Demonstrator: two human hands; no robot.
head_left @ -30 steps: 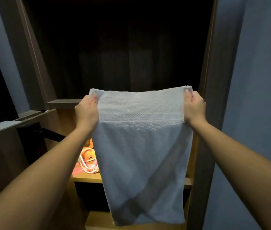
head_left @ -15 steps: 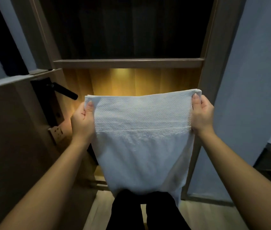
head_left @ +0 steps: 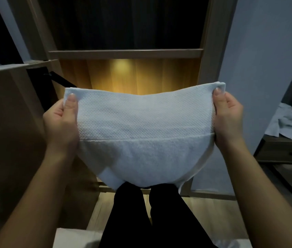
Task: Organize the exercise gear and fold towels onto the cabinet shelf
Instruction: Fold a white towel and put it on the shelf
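- The cabinet is a tall wooden frame that fills the middle of the view. Its upper compartment is dark. Below the shelf edge there is a back panel lit in warm yellow.
- The cabinet door stands open at the left, and a black handle is on it.
- A blue-grey wall is at the right of the cabinet, and the pale wooden floor is below.
- The towel is white and is held in the air in front of the lit compartment, below the shelf edge.
  - Its held top edge runs from left to right between the two hands and sags in the middle.
  - The rest hangs down and toward the person, so the towel points downward to the legs.
  - A woven band is at the top and soft pile is below it.
  - The bottom is rounded and bunched, so I cannot tell which axis is the longer one.
- The person's legs, in black trousers, are just under the towel's lower end.
- A tabletop at the far right carries crumpled cloths.
- The left hand has a closed grip on the towel's top left corner, with the thumb on the near face.
- The right hand has the same closed grip on the top right corner.
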